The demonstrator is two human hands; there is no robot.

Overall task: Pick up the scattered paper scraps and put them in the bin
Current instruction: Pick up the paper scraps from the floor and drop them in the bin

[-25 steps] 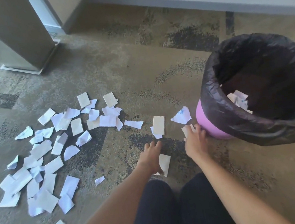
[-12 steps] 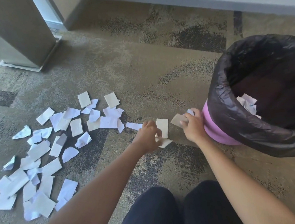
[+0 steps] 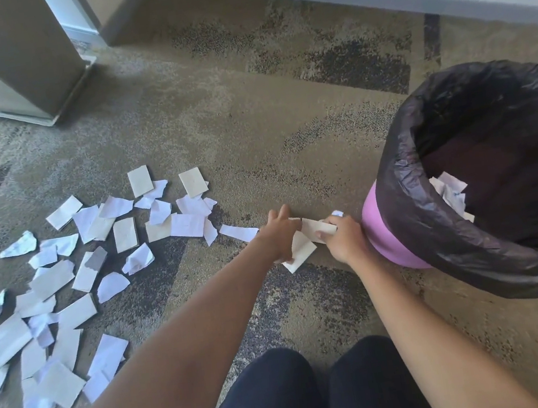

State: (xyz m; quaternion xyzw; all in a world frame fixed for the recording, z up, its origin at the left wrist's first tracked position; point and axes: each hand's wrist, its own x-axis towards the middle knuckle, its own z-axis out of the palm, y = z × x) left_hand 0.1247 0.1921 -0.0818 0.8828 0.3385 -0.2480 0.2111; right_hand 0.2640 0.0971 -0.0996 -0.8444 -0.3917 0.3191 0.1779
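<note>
Since half a second ago both hands have closed together by the bin (image 3: 486,187): my left hand (image 3: 280,233) and right hand (image 3: 343,236) each pinch paper scraps (image 3: 303,245), so I should bunch them tight before lifting over the rim.

Soft daylight from upper left, no harsh shadows; wide-angle bend at edges, slight blur w/ motion.

Carpet (image 3: 247,110) (paper scraps (image 3: 67,301), bin (image 3: 384,222))

Both hands have reached forward from near the knees: the left hand (image 3: 281,233) now holds a lifted beige scrap (image 3: 300,251), the right hand (image 3: 343,236) pinches another scrap (image 3: 317,228) beside the bin (image 3: 389,232)
</note>
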